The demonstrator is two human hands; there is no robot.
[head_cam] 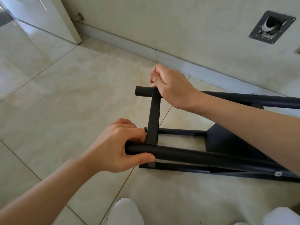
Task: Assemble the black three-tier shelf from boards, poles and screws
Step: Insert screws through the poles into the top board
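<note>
At the far left, a white door (48, 18) stood ajar above the glossy beige tiled floor (56, 98), with a small metal door stop (79, 17) at the base of the wall beside it.

The left hand (121, 146) gripped the near end of the closest black round metal pole (194, 155): the fingers curled over the top of the pole and the thumb pressed along its near side. This pole ran from the hand toward the right edge of the view. A silver screw head (278, 173) showed low on the frame at the right.

Immediately right of the left hand, a flat black crossbar (153, 119) rose from the near pole to the far black round pole (145, 91), joining the two. The right hand (170, 86) closed over the far pole just right of the crossbar joint, fingers wrapped round it, leaving the short pole end exposed to the left.

The partly assembled black shelf lay on its side on the floor, extending rightward from both hands. A black shelf board (227, 140) sat between the poles, partly hidden under the right forearm.

On the wall at upper right, a grey metal plate (271, 27) was mounted. White-clad knees (124, 211) showed at the bottom edge.
</note>
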